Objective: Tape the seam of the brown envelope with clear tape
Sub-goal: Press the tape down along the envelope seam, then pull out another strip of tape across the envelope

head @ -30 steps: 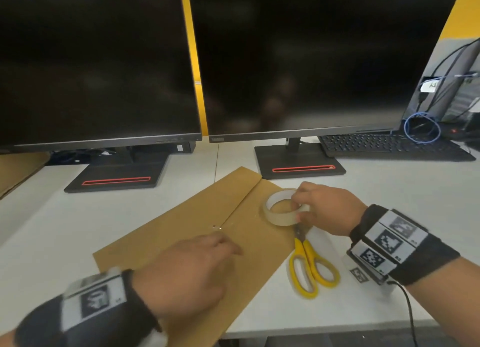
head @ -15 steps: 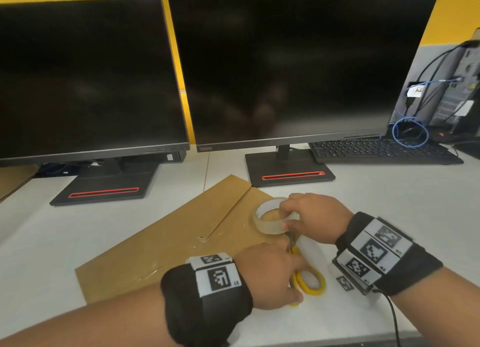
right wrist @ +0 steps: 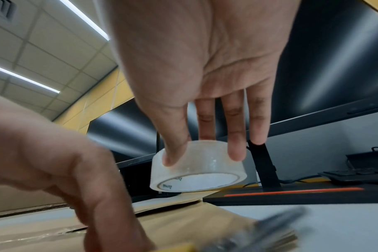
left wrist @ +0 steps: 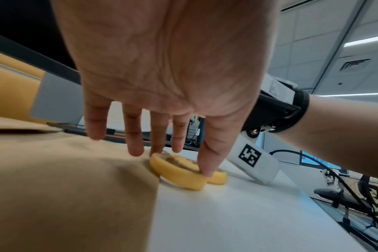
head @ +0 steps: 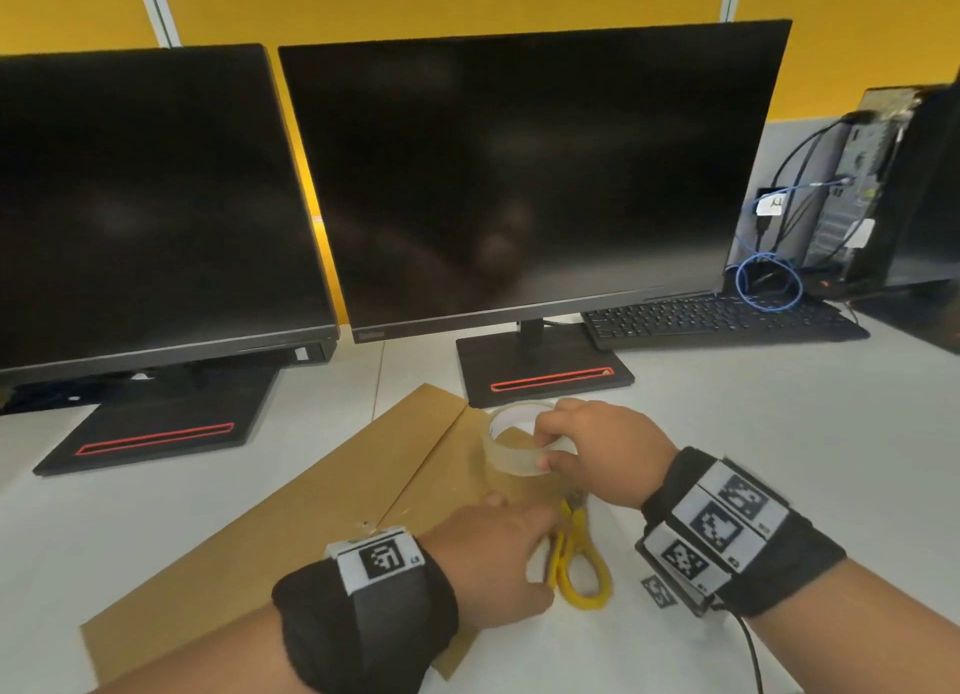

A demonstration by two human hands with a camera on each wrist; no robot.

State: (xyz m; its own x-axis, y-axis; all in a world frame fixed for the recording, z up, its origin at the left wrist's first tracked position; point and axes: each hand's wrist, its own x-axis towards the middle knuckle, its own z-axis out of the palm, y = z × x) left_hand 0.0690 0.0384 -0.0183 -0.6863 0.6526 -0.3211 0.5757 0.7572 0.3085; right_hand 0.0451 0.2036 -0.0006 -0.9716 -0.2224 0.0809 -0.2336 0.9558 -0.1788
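Note:
The brown envelope (head: 311, 511) lies diagonally on the white desk (head: 779, 459), seam side up. My right hand (head: 550, 444) pinches the clear tape roll (head: 519, 441) between thumb and fingers and holds it just above the envelope's far right end. The right wrist view shows the tape roll (right wrist: 196, 170) lifted clear of the envelope (right wrist: 183, 221). Yellow-handled scissors (head: 582, 563) lie by the envelope's right edge. My left hand (head: 524, 537) reaches over them. In the left wrist view its straight fingers and thumb (left wrist: 205, 172) touch the yellow handles (left wrist: 179, 172).
Two dark monitors stand behind the envelope, and their stand bases (head: 545, 376) (head: 156, 428) rest close to its far end. A black keyboard (head: 717, 319), a coiled blue cable (head: 769, 283) and a computer tower (head: 883, 189) sit at the back right.
My left hand has left the middle of the envelope and moved right onto the scissors handles. My right hand keeps the tape roll in about the same place.

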